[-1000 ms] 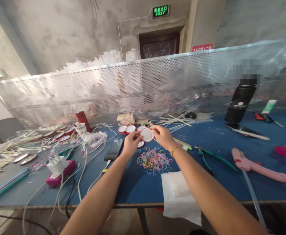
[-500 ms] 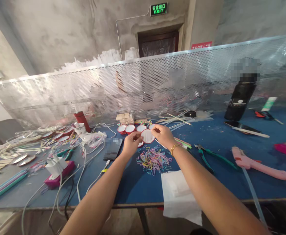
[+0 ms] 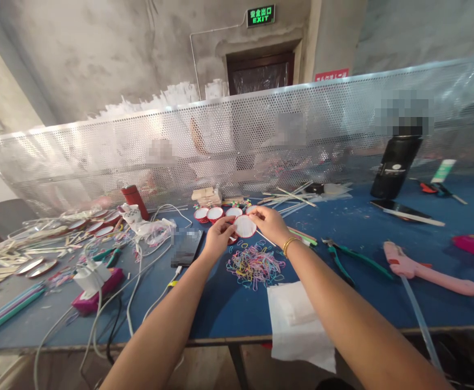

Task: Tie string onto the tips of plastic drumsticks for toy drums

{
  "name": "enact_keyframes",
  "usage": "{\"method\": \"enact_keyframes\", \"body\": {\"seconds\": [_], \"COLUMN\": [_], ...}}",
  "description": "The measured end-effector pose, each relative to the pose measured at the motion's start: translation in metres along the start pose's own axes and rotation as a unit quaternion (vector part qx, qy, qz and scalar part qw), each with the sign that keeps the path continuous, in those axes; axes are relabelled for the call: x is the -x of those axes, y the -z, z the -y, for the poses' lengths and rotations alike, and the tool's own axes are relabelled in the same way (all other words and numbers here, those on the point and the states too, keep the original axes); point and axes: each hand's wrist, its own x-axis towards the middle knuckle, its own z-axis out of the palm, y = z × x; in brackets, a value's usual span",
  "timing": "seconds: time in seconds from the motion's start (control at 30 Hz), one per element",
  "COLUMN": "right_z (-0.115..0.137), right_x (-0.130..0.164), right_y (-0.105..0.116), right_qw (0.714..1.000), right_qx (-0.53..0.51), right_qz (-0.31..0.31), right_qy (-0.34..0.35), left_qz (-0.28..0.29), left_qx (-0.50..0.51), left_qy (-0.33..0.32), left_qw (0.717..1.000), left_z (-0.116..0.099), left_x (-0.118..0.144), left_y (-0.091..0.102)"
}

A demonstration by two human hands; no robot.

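Observation:
My left hand (image 3: 217, 236) and my right hand (image 3: 270, 223) together hold a small round white disc with a red rim (image 3: 245, 226) above the blue table (image 3: 228, 303). Each hand pinches one side of the disc. A gold bracelet (image 3: 289, 245) circles my right wrist. Just below the hands lies a loose heap of coloured rubber bands (image 3: 255, 265). Behind the disc stand a few more red-rimmed round discs (image 3: 215, 213).
A dark phone (image 3: 186, 246) lies left of my hands, a white tissue (image 3: 299, 325) hangs over the front edge. Green-handled pliers (image 3: 350, 259) and a pink glue gun (image 3: 427, 270) lie to the right. A black bottle (image 3: 395, 162) and a perforated metal screen (image 3: 237, 135) stand behind.
The hands stay on the disc, with only small finger shifts on its rim. The view has drifted slightly; nothing else moved.

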Motion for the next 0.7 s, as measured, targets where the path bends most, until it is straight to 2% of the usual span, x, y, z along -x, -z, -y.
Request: {"method": "enact_keyframes", "body": {"seconds": [0.27,0.47,0.7], "right_z": [-0.0022,0.001,0.0048], "right_x": [-0.0012,-0.0005,0.0], "right_y": [0.0018,0.0019,0.0031], "right_qw": [1.0,0.999,0.999], "right_qx": [-0.003,0.001,0.001], "right_qz": [-0.014,-0.044,-0.043], "right_qy": [-0.006,-0.003,-0.005], "left_qz": [0.085,0.096,0.082], "left_qx": [-0.027,-0.082,-0.065], "left_qy": [-0.033,-0.07,-0.064], "left_qw": [0.995,0.99,0.992], "left_z": [-0.0037,-0.0034,-0.0099], "left_x": [0.0022,0.0017,0.0056], "left_y": [0.001,0.002,-0.0007]}}
